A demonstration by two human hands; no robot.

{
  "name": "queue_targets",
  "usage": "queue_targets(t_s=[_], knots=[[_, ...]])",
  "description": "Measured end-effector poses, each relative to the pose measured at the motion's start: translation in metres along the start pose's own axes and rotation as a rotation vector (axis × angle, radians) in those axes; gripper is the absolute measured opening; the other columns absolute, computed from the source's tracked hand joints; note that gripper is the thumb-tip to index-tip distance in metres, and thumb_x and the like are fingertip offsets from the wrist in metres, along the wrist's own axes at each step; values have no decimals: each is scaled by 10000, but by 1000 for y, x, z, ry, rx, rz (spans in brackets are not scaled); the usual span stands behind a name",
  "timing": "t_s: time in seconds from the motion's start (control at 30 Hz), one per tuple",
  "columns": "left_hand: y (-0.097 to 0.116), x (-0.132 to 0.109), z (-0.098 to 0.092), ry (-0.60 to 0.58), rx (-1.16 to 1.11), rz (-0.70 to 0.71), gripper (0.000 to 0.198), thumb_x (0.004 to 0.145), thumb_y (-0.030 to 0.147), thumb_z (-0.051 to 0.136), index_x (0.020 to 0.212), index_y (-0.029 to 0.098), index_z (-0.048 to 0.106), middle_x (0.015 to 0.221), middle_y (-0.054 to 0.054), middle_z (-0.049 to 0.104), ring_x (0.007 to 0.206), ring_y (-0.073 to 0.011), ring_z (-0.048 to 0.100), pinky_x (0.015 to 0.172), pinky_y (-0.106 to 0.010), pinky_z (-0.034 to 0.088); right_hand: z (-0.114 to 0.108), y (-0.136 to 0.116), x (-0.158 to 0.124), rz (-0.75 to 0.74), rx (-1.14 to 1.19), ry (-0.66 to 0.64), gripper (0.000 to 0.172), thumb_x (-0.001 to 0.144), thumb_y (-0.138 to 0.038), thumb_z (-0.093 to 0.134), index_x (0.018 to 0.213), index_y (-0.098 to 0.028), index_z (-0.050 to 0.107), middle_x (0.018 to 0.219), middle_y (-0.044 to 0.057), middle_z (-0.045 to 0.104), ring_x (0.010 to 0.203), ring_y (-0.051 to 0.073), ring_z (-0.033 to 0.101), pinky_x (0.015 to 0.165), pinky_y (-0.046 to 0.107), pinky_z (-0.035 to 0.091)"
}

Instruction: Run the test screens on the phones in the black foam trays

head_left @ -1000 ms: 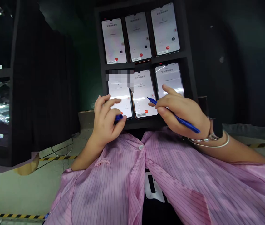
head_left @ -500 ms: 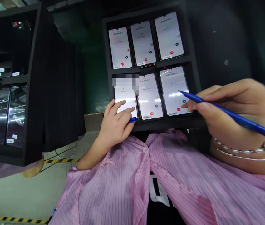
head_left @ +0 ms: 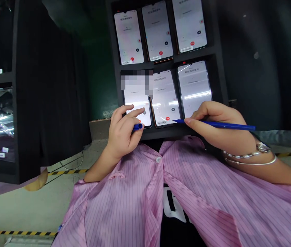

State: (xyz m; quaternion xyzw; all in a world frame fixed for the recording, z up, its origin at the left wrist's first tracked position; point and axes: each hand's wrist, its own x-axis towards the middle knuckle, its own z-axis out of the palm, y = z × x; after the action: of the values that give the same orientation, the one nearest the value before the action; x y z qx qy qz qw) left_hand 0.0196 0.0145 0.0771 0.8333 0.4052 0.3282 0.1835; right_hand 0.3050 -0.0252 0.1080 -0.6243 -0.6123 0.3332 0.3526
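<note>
My left hand [head_left: 122,133] is closed on a small blue pen cap [head_left: 137,127], its fingers bent over the lower part of the front-left phone [head_left: 135,97]. Between the fingertips of my right hand [head_left: 219,133] is a slim blue pen [head_left: 238,126], held nearly level. Its tip points left, above the bottom edge of the front-middle phone [head_left: 164,99], apart from the cap. The right hand covers the bottom of the front-right phone [head_left: 194,82]. All these phones lie screen up, lit with a call page, in a black tray [head_left: 221,82].
Behind them, the back row holds a left phone [head_left: 130,37], a middle phone [head_left: 157,32] and a right phone [head_left: 189,25], also lit. On the left stands another black tray [head_left: 19,103] with dark-screened phones [head_left: 4,123]. Yellow-black tape [head_left: 68,171] runs across the floor.
My right hand has moved left and away from the camera with the pen, bringing its tip toward the front-middle phone. The pen lies more level. My left hand keeps the cap; the view has shifted.
</note>
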Motion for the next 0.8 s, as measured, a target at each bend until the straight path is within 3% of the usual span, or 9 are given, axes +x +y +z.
queue_targets(t_s=[0.23, 0.43, 0.5, 0.63, 0.8], knots=[[-2, -1, 1, 42, -70, 46, 144, 1046, 299, 521, 921, 256, 576, 1251, -73, 817, 1293, -301, 657, 1090, -558, 532, -2, -2, 0, -47, -86, -55, 257, 845, -249, 744, 666, -224, 562, 633, -41, 582, 560, 113, 492, 504, 274, 371], [-4, -4, 5, 117, -115, 42, 149, 1083, 317, 457, 961, 269, 526, 1296, -78, 783, 1256, -291, 667, 1084, -562, 536, 1, -15, -2, -134, 0, 232, 253, 779, -178, 803, 671, -241, 582, 668, -22, 622, 601, 153, 586, 546, 310, 436], [-6, -6, 7, 179, -100, 37, 150, 1097, 347, 445, 980, 272, 502, 1329, -86, 749, 1274, -293, 651, 1109, -576, 519, 12, -23, -1, -177, 57, 167, 240, 823, -196, 806, 715, -249, 598, 702, -21, 645, 626, 161, 609, 566, 323, 453], [-13, -11, 11, 240, -87, 1, 119, 1081, 383, 525, 1078, 276, 474, 1480, -114, 609, 1410, -304, 559, 1179, -576, 473, 41, -34, 6, -236, 54, -99, 232, 916, -206, 745, 749, -245, 588, 706, -35, 630, 604, 135, 569, 551, 306, 424], [-17, -17, 17, 191, -150, -71, 58, 1087, 307, 463, 1138, 282, 452, 1584, -128, 475, 1499, -297, 490, 1196, -562, 467, 60, -36, 16, -264, -12, -158, 246, 915, -170, 697, 731, -239, 548, 674, -54, 593, 582, 113, 528, 535, 279, 392]])
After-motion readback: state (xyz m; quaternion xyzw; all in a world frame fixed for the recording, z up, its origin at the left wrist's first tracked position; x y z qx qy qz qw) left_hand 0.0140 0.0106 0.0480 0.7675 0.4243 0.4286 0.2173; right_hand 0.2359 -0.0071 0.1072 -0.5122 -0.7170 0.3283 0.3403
